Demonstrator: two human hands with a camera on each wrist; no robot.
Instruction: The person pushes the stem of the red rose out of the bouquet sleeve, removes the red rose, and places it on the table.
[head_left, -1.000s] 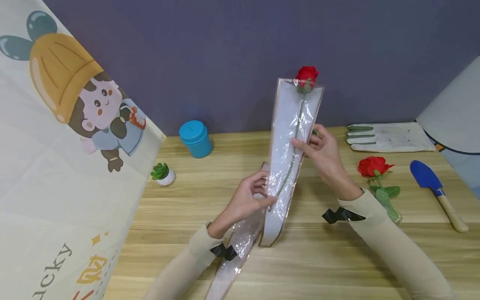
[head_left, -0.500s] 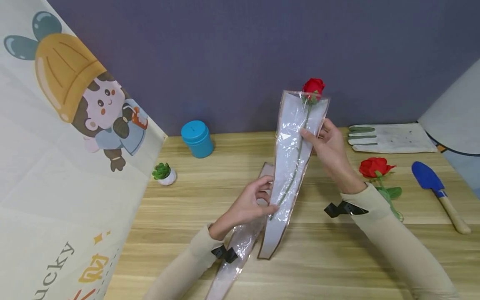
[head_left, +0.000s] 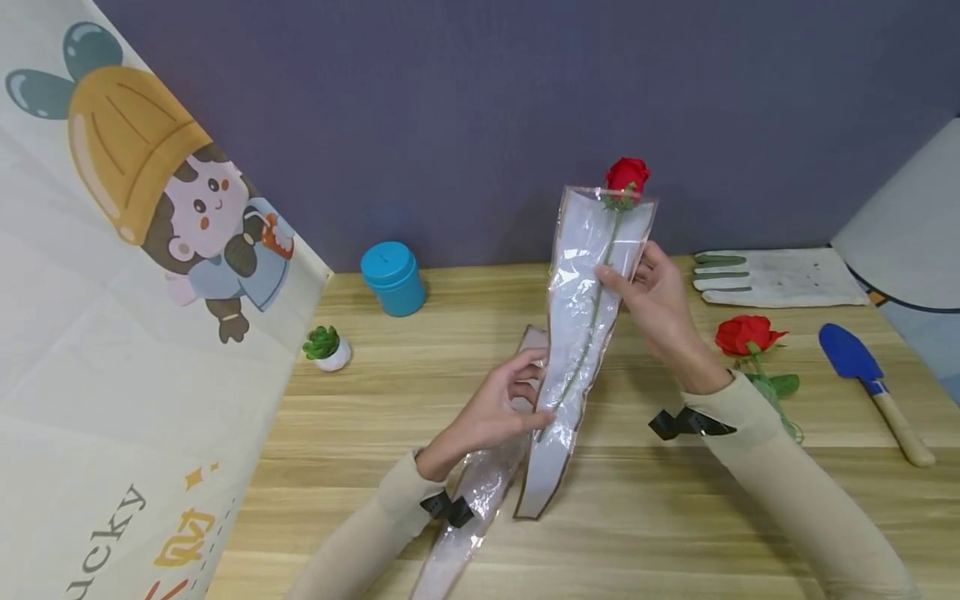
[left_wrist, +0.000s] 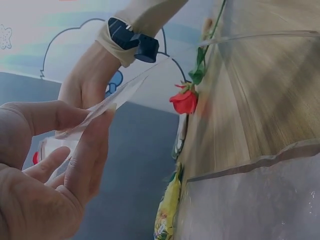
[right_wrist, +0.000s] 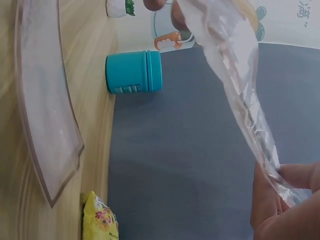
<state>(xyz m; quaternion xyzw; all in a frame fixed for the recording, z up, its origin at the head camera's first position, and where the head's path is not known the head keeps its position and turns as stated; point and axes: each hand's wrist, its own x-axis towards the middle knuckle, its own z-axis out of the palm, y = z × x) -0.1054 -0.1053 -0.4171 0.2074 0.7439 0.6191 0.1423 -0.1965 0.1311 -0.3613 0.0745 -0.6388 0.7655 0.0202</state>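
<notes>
A red rose (head_left: 628,175) stands in a flower sleeve (head_left: 576,242) with a clear front, pale back and brown edging. Its bloom rises out of the sleeve's top; the thin green stem shows through the film. My left hand (head_left: 501,404) pinches the sleeve low on its left edge, thumb in front. Higher up, my right hand (head_left: 660,312) pinches the opposite edge, thumb over the front near the stem. The sleeve is held tilted, top leaning right. In the right wrist view its film (right_wrist: 235,65) looks wrinkled. A second sleeve (head_left: 483,500) lies beneath my left hand.
On the wooden table stand a blue lidded jar (head_left: 393,279) and a small potted succulent (head_left: 327,347). At right lie another red rose (head_left: 748,334), a blue trowel (head_left: 853,352) and white-green gloves (head_left: 798,275). A yellow packet (right_wrist: 100,220) sits at the table's back edge.
Over the first half second the held sleeve and rose shifted slightly down and right, with the right hand following. Since then both hands have stayed nearly still, each keeping its pinch.
</notes>
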